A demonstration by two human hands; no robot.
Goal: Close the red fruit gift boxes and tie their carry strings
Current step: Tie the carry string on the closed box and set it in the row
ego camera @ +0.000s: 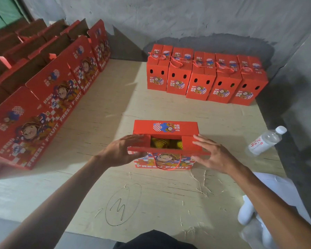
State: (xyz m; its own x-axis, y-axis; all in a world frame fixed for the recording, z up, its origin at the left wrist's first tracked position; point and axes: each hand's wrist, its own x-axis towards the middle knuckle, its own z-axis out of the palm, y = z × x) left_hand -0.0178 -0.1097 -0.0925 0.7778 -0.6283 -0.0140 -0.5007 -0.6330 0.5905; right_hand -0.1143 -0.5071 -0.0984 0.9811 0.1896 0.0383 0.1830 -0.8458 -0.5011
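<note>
Five boxes (pixel 205 76) at the board's (pixel 115 97) far edge are closed and tied. One box (pixel 166 141) at centre remains half open. Left hand (pixel 123 151) and right hand (pixel 214 155) press its flaps, fingers straight. Its string (pixel 166 166) hangs untied.

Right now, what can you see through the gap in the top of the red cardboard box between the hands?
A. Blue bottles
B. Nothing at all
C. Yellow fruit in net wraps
C: through the gap in the top of the red cardboard box, yellow fruit in net wraps shows between the side flaps.
</note>
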